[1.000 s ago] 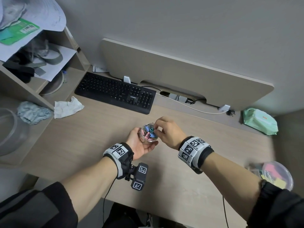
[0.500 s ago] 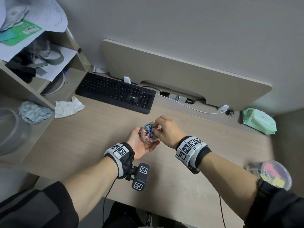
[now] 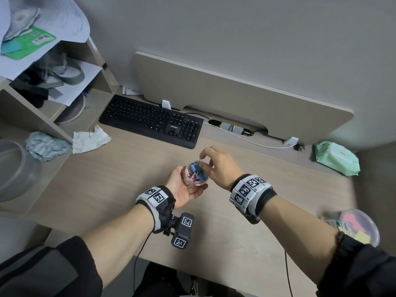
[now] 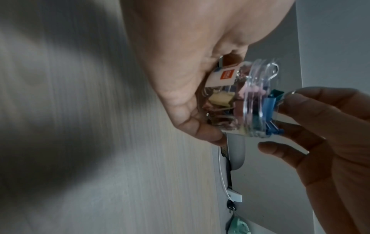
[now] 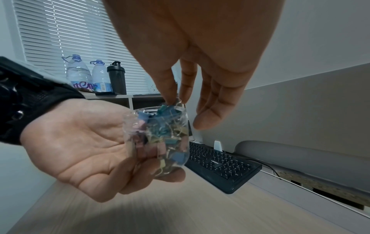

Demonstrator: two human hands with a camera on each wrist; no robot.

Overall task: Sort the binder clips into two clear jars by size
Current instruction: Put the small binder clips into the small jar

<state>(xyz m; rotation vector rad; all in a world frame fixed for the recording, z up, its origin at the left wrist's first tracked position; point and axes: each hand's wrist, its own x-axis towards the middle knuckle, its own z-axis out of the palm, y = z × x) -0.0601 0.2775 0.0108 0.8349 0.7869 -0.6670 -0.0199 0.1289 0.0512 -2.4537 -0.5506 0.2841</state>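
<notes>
Head view, nearest: second clear container (image 3: pixel 360 227) w/ pink and yellow contents at the near right edge of the surface (image 3: pixel 107 189), partly behind the right forearm; contents too blurred to identify.

Mid: left hand (image 3: pixel 184 185) palm-up above the surface, fingers curled round a small clear jar (image 3: pixel 196 174) packed w/ coloured binder clips (image 3: pixel 194 171). Right hand (image 3: pixel 218 166) over the jar mouth, thumb and forefinger pinching the wire loop of one clip at the rim.

Left wrist view adds: white label w/ orange square on the jar wall (image 4: pixel 224 77); pinched clip is a blue one (image 4: pixel 269 107), half out of the mouth (colour not clear from the head view). Right wrist view adds: remaining right fingers (image 5: pixel 212 114) hang straight beside the jar, not touching it.

Far: black keyboard (image 3: pixel 152 121), crumpled tissue (image 3: pixel 90 139), green wipes pack (image 3: pixel 336 158). Right wrist view only: two water bottles (image 5: pixel 80 74) and a black shaker (image 5: pixel 117 77) by window blinds.
</notes>
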